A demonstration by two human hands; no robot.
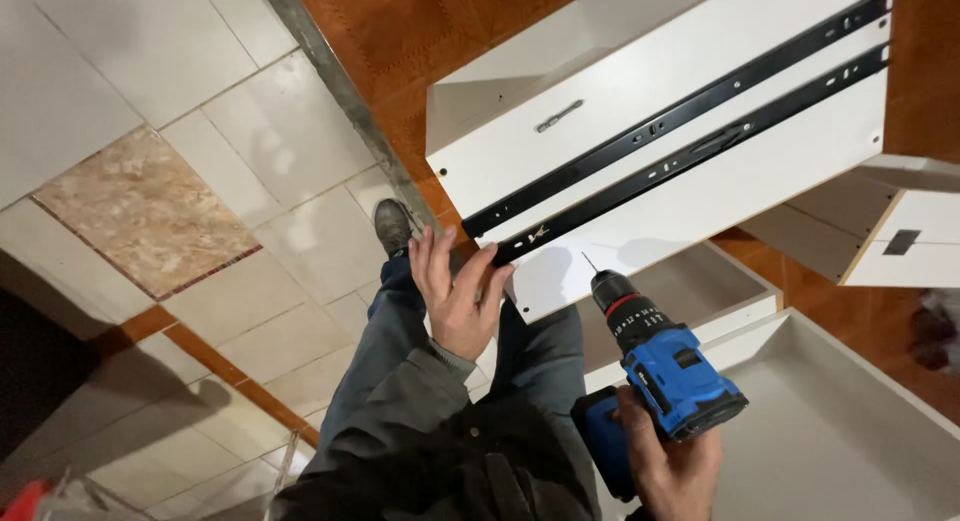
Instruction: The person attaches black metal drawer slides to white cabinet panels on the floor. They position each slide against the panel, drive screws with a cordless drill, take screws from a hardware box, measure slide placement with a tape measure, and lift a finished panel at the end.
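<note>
Head view: left hand [457, 293] spread open, fingertips on white panel [690, 196] by black rail [690, 159]; right hand [672, 459] gripping blue drill [668, 366].

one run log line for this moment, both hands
left hand: open, fingers on end of lower black drawer slide | right hand: grip shut on blue cordless drill, bit up near white drawer side panel

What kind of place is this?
Likely a room in a home where furniture is being put together: tiled floor, white drawer with black slide rails, blue cordless drill in the right hand.
</note>
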